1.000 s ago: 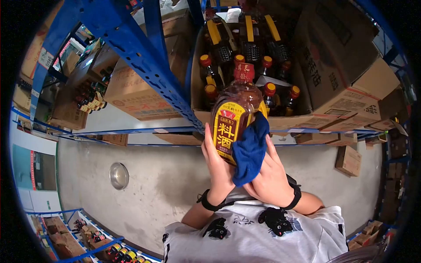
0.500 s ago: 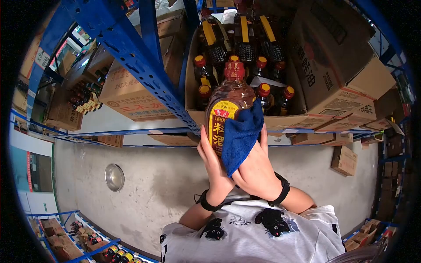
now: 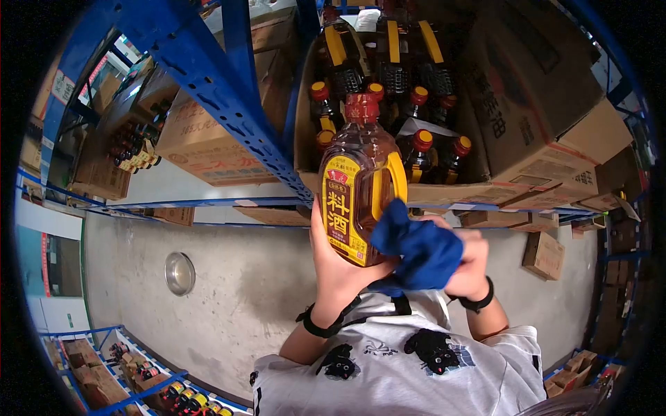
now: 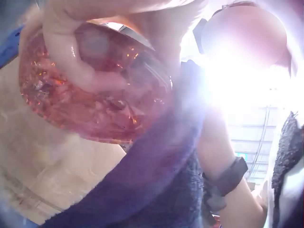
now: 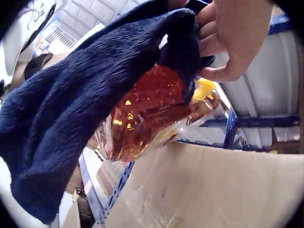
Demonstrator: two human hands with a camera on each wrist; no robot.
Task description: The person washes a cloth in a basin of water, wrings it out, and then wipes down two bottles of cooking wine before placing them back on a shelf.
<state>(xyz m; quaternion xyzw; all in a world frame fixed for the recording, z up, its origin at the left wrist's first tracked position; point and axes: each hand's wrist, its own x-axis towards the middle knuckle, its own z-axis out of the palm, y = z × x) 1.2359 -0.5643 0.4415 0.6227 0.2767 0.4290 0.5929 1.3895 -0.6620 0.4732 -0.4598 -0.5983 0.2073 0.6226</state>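
A bottle (image 3: 354,187) with a red cap, yellow label and yellow handle stands nearly upright in the left hand (image 3: 340,270), which grips its lower part. In the left wrist view that hand's fingers curl under the bottle's base (image 4: 104,109). The right hand (image 3: 468,260) pinches a bunched blue cloth (image 3: 420,249) beside the bottle's lower right side. From the right wrist view, the cloth (image 5: 71,99) hangs from the right hand (image 5: 232,38) and covers part of the bottle (image 5: 147,118).
Behind the bottle, an open carton (image 3: 479,191) on the shelf holds several red-and-yellow-capped bottles (image 3: 416,149). A blue shelf post (image 3: 208,90) rises to its left, with another carton (image 3: 222,139) beyond. On the floor lie a metal bowl (image 3: 180,273) and a small box (image 3: 544,255).
The right hand has moved right, away from the bottle's front, taking the cloth along and bunching it. The label and yellow handle are now uncovered; the left hand keeps its hold.
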